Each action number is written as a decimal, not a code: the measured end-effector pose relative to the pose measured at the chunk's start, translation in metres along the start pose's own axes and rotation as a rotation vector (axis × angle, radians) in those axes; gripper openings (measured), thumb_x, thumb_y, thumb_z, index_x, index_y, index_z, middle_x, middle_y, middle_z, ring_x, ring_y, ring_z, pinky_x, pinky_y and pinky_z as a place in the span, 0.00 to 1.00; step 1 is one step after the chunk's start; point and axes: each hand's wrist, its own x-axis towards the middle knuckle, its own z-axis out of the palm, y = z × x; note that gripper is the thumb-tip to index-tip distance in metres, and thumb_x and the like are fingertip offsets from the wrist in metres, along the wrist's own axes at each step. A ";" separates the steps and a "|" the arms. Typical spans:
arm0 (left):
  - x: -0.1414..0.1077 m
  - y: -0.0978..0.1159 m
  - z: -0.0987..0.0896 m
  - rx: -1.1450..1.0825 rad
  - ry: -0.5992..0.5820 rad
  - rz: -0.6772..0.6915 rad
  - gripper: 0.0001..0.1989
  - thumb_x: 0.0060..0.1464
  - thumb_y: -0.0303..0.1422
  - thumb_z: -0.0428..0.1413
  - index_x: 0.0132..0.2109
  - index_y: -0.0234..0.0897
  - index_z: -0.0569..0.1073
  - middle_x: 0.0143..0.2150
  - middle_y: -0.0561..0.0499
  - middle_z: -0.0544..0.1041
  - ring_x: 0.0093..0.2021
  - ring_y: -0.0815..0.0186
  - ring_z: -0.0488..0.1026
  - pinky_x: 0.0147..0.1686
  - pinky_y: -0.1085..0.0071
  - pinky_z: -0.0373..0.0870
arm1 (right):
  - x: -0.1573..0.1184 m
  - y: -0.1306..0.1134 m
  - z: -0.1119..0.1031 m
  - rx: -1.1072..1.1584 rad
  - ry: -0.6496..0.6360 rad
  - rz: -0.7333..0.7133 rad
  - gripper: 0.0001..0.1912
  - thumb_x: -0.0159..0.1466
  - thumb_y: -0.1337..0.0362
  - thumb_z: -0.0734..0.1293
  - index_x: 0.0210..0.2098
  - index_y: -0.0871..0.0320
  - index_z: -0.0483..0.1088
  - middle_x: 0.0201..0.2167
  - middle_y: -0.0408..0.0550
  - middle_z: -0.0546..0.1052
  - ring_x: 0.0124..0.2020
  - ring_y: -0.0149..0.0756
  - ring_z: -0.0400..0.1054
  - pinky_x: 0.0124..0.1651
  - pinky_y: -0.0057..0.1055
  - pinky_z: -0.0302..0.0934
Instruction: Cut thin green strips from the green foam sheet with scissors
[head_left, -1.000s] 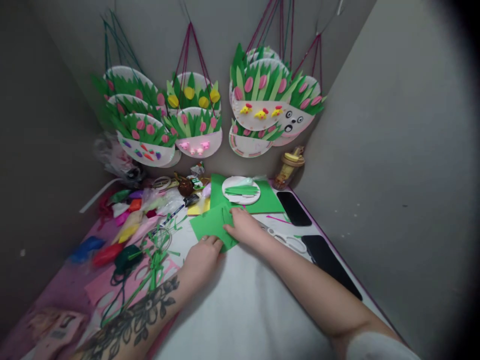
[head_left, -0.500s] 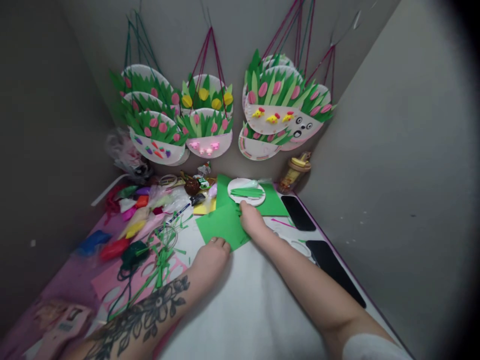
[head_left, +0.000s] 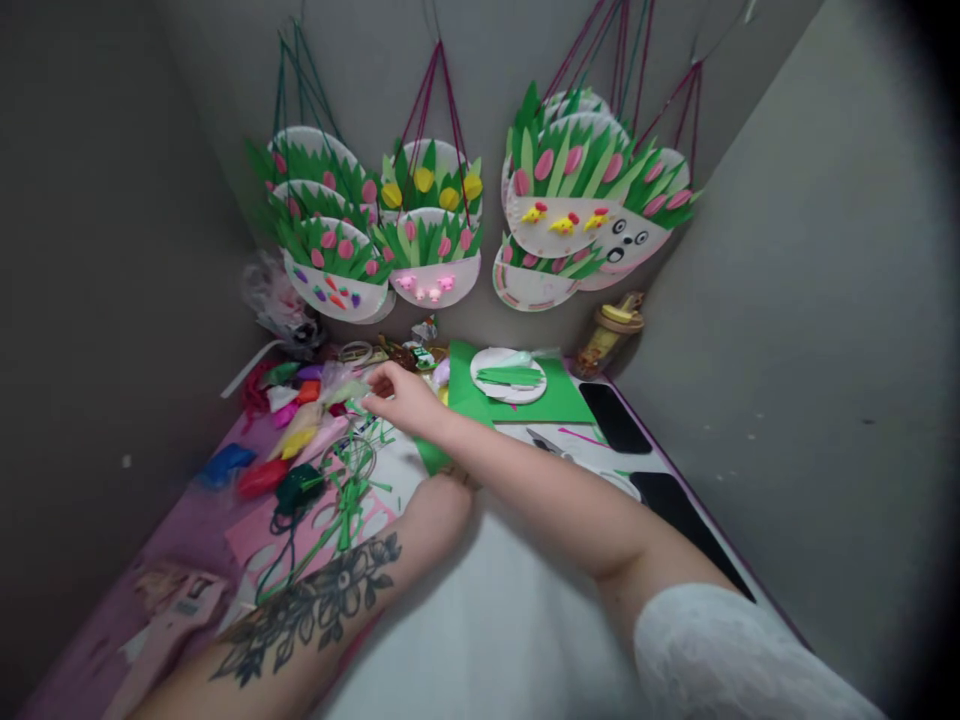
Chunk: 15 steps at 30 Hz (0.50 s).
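My left hand (head_left: 442,502) rests at the near edge of a green paper sheet (head_left: 433,458), its curled fingers holding the sheet against the table. My right forearm crosses above and hides most of this sheet and some left fingertips. My right hand (head_left: 401,393) is out to the left, over the edge of the craft clutter. Its thumb and bent fingers are a little apart, with nothing clearly between them. Thin green paper scraps (head_left: 349,505) lie below and nearer. Behind, a white paper plate (head_left: 480,388) with green strips stands on more green paper (head_left: 566,400).
Colourful clay packets (head_left: 262,478), dark green yarn (head_left: 298,488) and pink cut-out paper (head_left: 251,530) cover the left side. Scissors (head_left: 549,443) and two dark phones (head_left: 615,418) lie right. A drink cup (head_left: 606,340) stands at the back. Decorated plate baskets (head_left: 435,272) hang on the wall.
My right hand has moved left from the green sheet and plate to the scraps and packets, and its fingers have parted. My left hand stays on the sheet. The view has shifted slightly.
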 end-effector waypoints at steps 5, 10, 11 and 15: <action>-0.002 0.004 -0.010 0.237 -0.093 0.093 0.15 0.55 0.19 0.44 0.44 0.25 0.72 0.43 0.36 0.74 0.44 0.55 0.71 0.45 0.60 0.68 | -0.053 0.027 -0.054 -0.160 -0.039 0.063 0.04 0.59 0.69 0.62 0.33 0.60 0.69 0.33 0.45 0.75 0.36 0.33 0.68 0.41 0.31 0.62; -0.002 0.007 -0.013 0.281 -0.094 0.104 0.12 0.57 0.21 0.46 0.44 0.27 0.72 0.41 0.39 0.74 0.43 0.58 0.71 0.45 0.63 0.67 | -0.146 0.039 -0.107 -0.544 -0.373 -0.034 0.10 0.58 0.73 0.61 0.29 0.59 0.74 0.41 0.52 0.77 0.45 0.40 0.68 0.52 0.39 0.58; -0.002 0.007 -0.013 0.277 -0.092 0.097 0.12 0.57 0.21 0.46 0.44 0.27 0.72 0.41 0.39 0.74 0.43 0.58 0.71 0.45 0.63 0.67 | -0.160 0.041 -0.111 -0.571 -0.452 -0.051 0.10 0.59 0.73 0.61 0.29 0.58 0.74 0.44 0.52 0.77 0.47 0.40 0.68 0.53 0.39 0.58; -0.002 0.005 -0.012 0.248 -0.091 0.081 0.11 0.55 0.21 0.48 0.44 0.27 0.71 0.42 0.40 0.74 0.43 0.58 0.70 0.44 0.63 0.67 | -0.189 0.051 -0.107 -0.702 -0.381 -0.029 0.17 0.60 0.71 0.61 0.47 0.59 0.72 0.53 0.53 0.72 0.55 0.43 0.60 0.57 0.43 0.55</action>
